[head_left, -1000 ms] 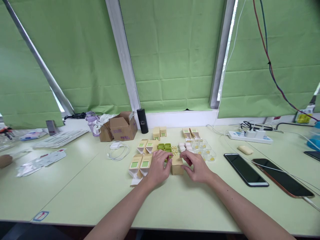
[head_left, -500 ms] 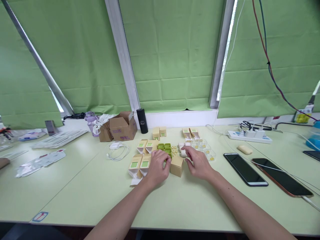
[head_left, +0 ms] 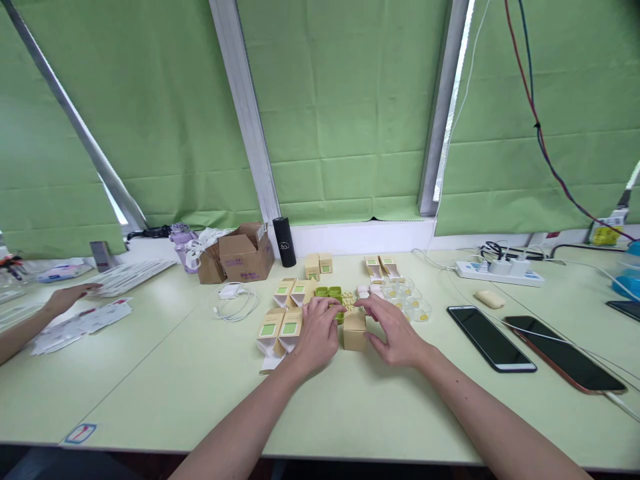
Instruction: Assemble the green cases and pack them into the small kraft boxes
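A small tan cardboard box (head_left: 354,335) stands on the pale green table (head_left: 165,373) between my two hands. My left hand (head_left: 316,333) rests at its left side, fingers curled against it and over the green trays (head_left: 330,293) behind. My right hand (head_left: 393,330) sits at its right side, thumb and fingers around its top edge. Open tan cartons with green labels (head_left: 280,328) lie just left of my left hand. Small white pieces (head_left: 370,291) and clear blister shells with yellow dots (head_left: 410,303) lie behind my right hand.
Two phones (head_left: 493,338) lie to the right, near a power strip (head_left: 500,272) with cables. A brown carton (head_left: 245,255), a black cylinder (head_left: 284,242) and a white cable (head_left: 235,301) stand behind left. Another person's hand (head_left: 67,297) reaches over papers at far left.
My right hand has come back from the white pieces to the tan box's right side. The box has been turned slightly. Another person's hand has come in at the far left.
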{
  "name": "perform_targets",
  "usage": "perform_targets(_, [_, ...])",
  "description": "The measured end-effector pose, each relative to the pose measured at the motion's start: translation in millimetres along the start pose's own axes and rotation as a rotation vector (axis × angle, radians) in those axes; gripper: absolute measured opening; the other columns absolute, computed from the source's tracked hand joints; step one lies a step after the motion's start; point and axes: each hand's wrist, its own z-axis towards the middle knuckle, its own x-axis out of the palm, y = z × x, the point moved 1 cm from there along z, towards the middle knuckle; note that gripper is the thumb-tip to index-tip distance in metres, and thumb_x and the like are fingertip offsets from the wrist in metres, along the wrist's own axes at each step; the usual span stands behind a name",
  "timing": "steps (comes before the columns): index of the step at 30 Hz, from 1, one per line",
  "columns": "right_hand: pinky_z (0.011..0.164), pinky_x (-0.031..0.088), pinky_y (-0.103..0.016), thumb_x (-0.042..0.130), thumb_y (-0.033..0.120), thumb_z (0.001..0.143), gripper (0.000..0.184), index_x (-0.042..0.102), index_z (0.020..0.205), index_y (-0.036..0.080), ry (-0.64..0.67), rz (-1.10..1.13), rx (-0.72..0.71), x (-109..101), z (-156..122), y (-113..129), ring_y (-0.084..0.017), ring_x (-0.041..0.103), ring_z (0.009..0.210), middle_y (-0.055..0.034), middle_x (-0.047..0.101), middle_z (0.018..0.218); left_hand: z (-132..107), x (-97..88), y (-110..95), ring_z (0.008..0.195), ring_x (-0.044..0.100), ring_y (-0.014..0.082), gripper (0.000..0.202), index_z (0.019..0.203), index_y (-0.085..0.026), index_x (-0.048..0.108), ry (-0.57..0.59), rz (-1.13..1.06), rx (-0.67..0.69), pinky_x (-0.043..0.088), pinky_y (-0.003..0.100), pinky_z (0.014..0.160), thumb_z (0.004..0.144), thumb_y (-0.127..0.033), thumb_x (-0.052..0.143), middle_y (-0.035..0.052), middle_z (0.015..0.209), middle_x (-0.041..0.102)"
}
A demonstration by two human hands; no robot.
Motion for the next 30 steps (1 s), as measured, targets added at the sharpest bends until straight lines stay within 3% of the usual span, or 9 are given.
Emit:
perform_targets(5, [0.078,0.048,-0.038,0.056,0.005,0.075,0.065,0.048,0.137,0.023,-0.028,-0.059,0.023,0.9,-0.7,-8.0,-0.027,0.062,0.094,-0.0084,0.063,0.110,1.3,-1.7,-1.1,0.121,0.056,0.0322,0.027,0.105,-0.023,0.067,-0.043,-0.029,0.005,0.043,0.055,0.103,0.091,-0.004,0.054,0.0083,0.121,0.073])
perform_targets(12, [0.080,0.049,-0.037,0.051,0.004,0.086,0.057,0.047,0.140,0.022,-0.063,-0.184,0.122,9.4,0.6,-18.0,-0.027,0.065,0.095,-0.0107,0.065,0.118,-0.7,-4.7,-6.1,0.116,0.058,0.0309,0.024,0.096,-0.023,0.065,-0.069,-0.062,0.071,0.042,0.054,0.101,0.088,-0.003,0.055,0.0066,0.113,0.075])
perform_targets(18, [0.071,0.041,-0.033,0.051,0.000,0.087,0.054,0.050,0.136,0.022,-0.067,-0.317,0.242,12.4,3.2,-21.3,-0.025,0.066,0.090,-0.0091,0.068,0.118,-1.5,-5.6,-6.8,0.111,0.059,0.0290,0.022,0.089,-0.023,0.064,-0.101,-0.089,0.137,0.041,0.053,0.100,0.088,-0.003,0.054,0.0054,0.109,0.076])
perform_targets(25, [0.064,0.032,-0.031,0.052,-0.007,0.077,0.057,0.055,0.125,0.023,-0.074,-0.347,0.319,12.4,2.8,-24.4,-0.022,0.065,0.083,-0.0065,0.070,0.113,-2.1,-8.8,-12.9,0.107,0.058,0.0293,0.018,0.100,-0.024,0.061,-0.138,-0.079,0.103,0.043,0.050,0.099,0.095,-0.010,0.051,0.0063,0.102,0.074])
perform_targets(30, [0.062,0.030,-0.029,0.052,-0.007,0.072,0.056,0.058,0.118,0.023,-0.066,-0.308,0.368,15.2,2.5,-22.7,-0.021,0.066,0.084,-0.0052,0.069,0.109,-0.8,-9.6,-18.2,0.119,0.054,0.0320,0.020,0.117,-0.024,0.060,-0.087,-0.051,0.108,0.042,0.053,0.104,0.098,-0.019,0.058,0.0088,0.119,0.072])
